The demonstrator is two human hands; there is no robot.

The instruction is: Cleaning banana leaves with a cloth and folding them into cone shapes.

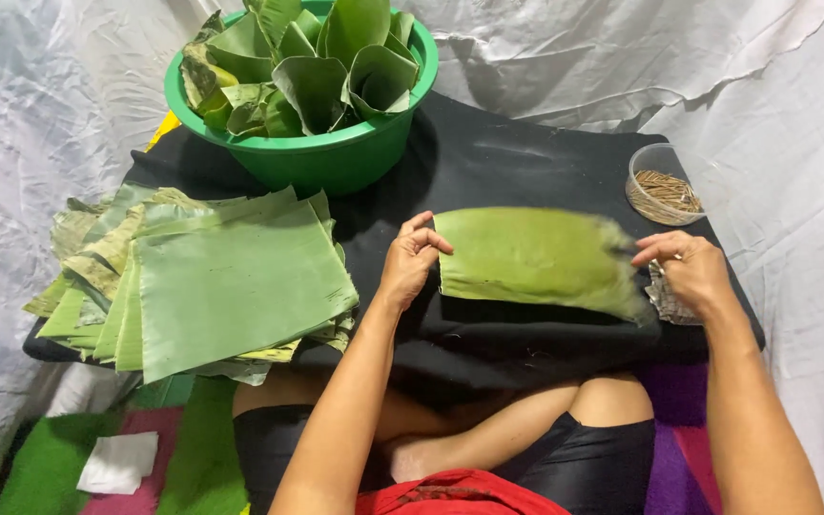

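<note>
A stack of square-cut green banana leaves (231,281) lies at the left of the black cloth (488,153). The left hand (410,259) pinches the left edge of a single flat green leaf piece (536,257) at centre; the right hand (693,270) pinches its right edge.

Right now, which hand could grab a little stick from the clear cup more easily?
The right hand. It pinches the leaf's right edge just below the clear cup of sticks. The left hand holds the leaf's other end, farther from the cup.
</note>
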